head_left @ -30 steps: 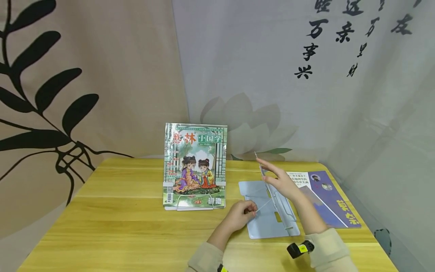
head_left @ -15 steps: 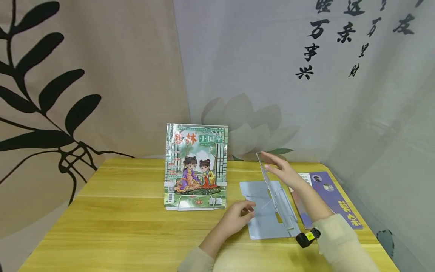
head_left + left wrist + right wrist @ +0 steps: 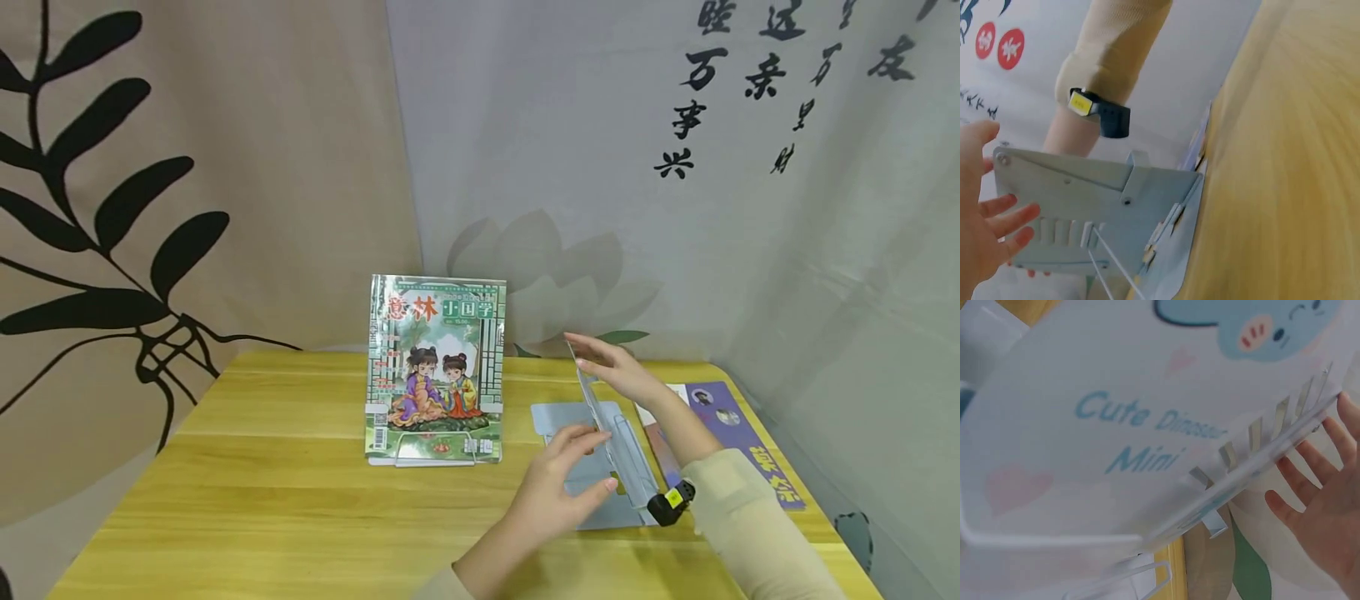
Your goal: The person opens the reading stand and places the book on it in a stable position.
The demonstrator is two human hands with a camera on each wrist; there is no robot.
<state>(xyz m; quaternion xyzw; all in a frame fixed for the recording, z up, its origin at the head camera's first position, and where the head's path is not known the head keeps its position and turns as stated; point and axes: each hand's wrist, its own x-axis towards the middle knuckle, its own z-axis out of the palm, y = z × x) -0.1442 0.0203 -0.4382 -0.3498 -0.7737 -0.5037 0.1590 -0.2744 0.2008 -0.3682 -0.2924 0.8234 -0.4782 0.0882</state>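
Observation:
A pale blue-grey folding book stand [image 3: 551, 414] lies with its base on the table and its panel [image 3: 1085, 178] raised. Thin wire props [image 3: 1116, 264] show behind the panel in the left wrist view. My left hand [image 3: 551, 492], thumb and fingers spread, is close to the panel's back and holds nothing. At the panel's top edge are the extended fingers of my right hand [image 3: 621, 368]. The right wrist view shows the panel's printed front [image 3: 1116, 444], with a cartoon and "Cute Dinosaur Mini" lettering; there the right hand's fingertips are by the slotted edge.
Left of the stand, a green illustrated magazine [image 3: 438, 367] leans upright on another holder with wire clips [image 3: 435, 435]. A purple book [image 3: 731, 425] lies at the table's right side, partly hidden by the right forearm. Behind the wooden table [image 3: 285, 500] hangs a printed curtain [image 3: 525, 150].
My left hand, earlier with curled fingers at the wire prop, has left it, spread and moved right toward the panel. My right hand stays at the top of the raised panel.

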